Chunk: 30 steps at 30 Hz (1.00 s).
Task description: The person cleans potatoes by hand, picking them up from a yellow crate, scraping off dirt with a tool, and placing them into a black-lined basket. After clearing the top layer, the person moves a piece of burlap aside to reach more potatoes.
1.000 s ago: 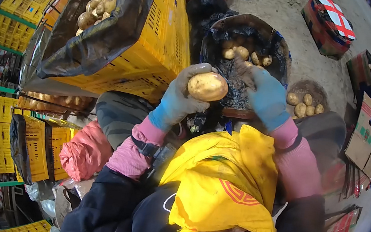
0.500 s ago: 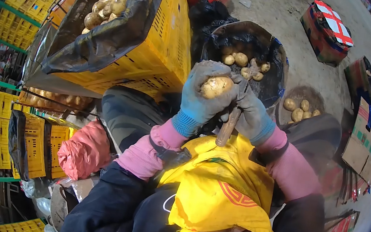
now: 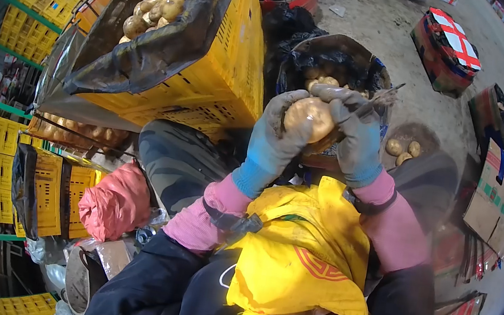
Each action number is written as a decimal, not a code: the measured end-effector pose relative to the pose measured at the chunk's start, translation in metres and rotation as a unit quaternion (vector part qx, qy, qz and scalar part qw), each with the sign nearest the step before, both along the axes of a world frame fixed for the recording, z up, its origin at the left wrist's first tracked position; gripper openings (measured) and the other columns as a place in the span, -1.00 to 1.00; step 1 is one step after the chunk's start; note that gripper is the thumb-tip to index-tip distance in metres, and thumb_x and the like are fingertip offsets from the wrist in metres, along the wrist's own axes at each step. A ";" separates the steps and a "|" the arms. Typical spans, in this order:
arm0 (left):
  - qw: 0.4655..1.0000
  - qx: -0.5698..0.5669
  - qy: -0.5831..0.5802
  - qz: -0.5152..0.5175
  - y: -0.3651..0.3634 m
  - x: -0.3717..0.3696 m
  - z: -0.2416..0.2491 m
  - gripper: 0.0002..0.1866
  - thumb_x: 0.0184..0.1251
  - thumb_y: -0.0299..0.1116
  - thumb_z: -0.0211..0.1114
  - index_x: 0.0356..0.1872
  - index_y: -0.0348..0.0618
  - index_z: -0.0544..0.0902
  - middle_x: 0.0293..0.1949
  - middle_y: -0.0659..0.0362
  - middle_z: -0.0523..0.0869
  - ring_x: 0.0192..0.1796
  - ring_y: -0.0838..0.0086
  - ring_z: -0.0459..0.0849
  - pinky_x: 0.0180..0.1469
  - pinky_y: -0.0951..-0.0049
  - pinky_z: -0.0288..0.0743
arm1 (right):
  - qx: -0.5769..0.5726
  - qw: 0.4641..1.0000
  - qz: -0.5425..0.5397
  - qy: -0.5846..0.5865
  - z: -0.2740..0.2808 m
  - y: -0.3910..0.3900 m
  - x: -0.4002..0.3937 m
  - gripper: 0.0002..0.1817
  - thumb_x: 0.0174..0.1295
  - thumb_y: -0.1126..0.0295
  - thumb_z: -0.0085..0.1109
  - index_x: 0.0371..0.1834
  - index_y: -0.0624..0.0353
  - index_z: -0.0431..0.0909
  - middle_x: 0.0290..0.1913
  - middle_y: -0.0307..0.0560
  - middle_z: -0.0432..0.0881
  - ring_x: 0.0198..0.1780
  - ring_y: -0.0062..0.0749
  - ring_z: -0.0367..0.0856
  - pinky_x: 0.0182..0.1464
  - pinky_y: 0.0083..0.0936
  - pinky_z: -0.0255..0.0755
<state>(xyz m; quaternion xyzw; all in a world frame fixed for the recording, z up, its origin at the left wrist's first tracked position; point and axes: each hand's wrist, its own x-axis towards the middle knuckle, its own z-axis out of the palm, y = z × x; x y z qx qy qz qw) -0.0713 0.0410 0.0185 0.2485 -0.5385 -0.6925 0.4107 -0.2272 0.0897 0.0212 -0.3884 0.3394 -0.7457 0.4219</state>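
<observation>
A pale potato (image 3: 310, 120) is held up in front of my body, above the yellow apron (image 3: 296, 254). My left hand (image 3: 275, 138), in a grey and blue glove, wraps round its left side. My right hand (image 3: 355, 130), gloved alike, touches its upper right side with bent fingers and also holds a thin tool (image 3: 388, 94), whose tip points up and right; its handle is hidden. Behind the hands, a round container lined with black plastic (image 3: 383, 73) holds several potatoes (image 3: 324, 82), partly covered by the gloves.
At the upper left stands a yellow crate (image 3: 235, 45) with a dark liner and several potatoes (image 3: 163, 6). A shallow basket (image 3: 431, 141) with potatoes is right of my hands. Taped boxes (image 3: 445, 49) and flattened cardboard (image 3: 498, 192) lie farther right. A pink sack (image 3: 117, 203) is at the left.
The potato now shows a smoother, larger face. My right hand has turned, so the tool's handle no longer points down and its tip points up and right. Both hands have shifted slightly.
</observation>
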 end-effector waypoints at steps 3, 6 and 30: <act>0.980 -0.191 -0.028 0.048 0.008 0.002 -0.004 -0.29 0.24 -0.29 0.57 0.35 -0.26 0.42 0.28 0.04 0.52 0.29 0.36 0.55 0.37 0.35 0.47 | 0.038 0.995 -0.020 -0.095 -0.004 -0.006 0.001 -0.86 0.48 0.46 0.14 -0.05 0.29 0.63 -0.06 -0.02 0.74 0.01 -0.43 0.70 0.12 -0.46 0.58; 0.971 -0.228 0.000 0.077 0.006 0.008 -0.005 -0.22 0.15 -0.34 0.61 0.37 -0.30 0.41 0.30 0.03 0.49 0.33 0.32 0.53 0.42 0.32 0.41 | 0.059 0.995 -0.085 0.011 -0.024 -0.009 -0.003 -0.86 0.47 0.45 0.18 -0.05 0.29 0.62 -0.14 -0.07 0.73 -0.05 -0.45 0.70 0.03 -0.52 0.60; 0.654 -0.600 -0.317 0.333 -0.184 0.127 0.224 -0.70 0.30 -0.41 0.43 0.04 -0.17 0.75 -0.09 0.15 0.78 -0.11 0.45 0.72 -0.04 0.40 0.58 | 0.216 0.967 -0.069 -0.117 -0.032 0.018 -0.114 -0.71 0.43 0.31 0.22 0.13 0.18 0.57 -0.13 -0.19 0.70 -0.27 -0.62 0.59 -0.42 -0.73 0.50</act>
